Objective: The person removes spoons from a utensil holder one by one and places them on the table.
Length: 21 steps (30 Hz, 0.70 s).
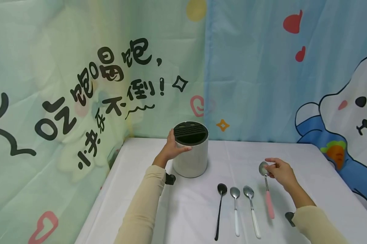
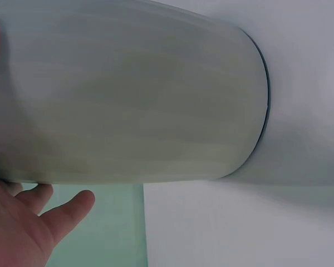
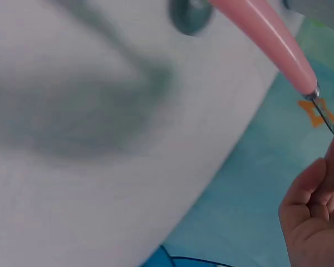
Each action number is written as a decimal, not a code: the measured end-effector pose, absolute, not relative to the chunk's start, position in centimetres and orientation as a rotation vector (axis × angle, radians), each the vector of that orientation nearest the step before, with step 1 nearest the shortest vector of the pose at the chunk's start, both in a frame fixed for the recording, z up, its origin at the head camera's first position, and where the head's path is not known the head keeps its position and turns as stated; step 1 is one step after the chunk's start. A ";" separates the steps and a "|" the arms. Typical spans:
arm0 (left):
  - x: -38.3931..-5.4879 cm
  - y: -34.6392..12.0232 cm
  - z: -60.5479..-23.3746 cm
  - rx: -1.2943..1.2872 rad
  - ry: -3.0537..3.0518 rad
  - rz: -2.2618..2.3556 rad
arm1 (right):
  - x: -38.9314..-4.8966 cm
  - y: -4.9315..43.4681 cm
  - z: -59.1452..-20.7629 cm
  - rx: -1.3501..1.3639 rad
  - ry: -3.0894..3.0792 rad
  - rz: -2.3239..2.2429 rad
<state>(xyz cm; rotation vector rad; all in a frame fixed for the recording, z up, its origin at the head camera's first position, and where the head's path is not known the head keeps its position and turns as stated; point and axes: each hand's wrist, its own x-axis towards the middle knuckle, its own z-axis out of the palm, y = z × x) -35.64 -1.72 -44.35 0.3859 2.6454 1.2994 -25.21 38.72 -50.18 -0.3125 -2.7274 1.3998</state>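
In the head view my left hand (image 1: 172, 148) lies against the left side of a white cylindrical holder (image 1: 190, 162) with a black slotted top (image 1: 191, 133). Its thumb stretches across the front and the other fingers run up by the rim; the left wrist view has the holder's wall filling much of the frame. My right hand (image 1: 281, 173) pinches a pink-handled spoon (image 1: 270, 204) by its metal bowl, the handle pointing down toward me. From the right wrist, the pink handle (image 3: 273, 47) shows close up above the cloth, and the fingertips hold the bowl end.
Left of the pink-handled spoon lie a black spoon (image 1: 219, 210) and two white-handled spoons, one in the middle (image 1: 236, 215) and one to its right (image 1: 254, 217). A white cloth (image 1: 134, 189) covers the table. Printed curtains (image 1: 250, 84) stand behind it.
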 end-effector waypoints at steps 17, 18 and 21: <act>-36.3 -2.2 -44.7 0.365 2.633 1.317 | -22.1 36.6 -53.7 -0.350 -3.019 1.074; -36.3 -2.2 -44.8 0.364 2.631 1.320 | -22.1 36.6 -53.9 -0.354 -3.027 1.066; -36.2 -2.0 -44.7 0.374 2.615 1.340 | -22.3 36.7 -54.3 -0.357 -3.051 1.022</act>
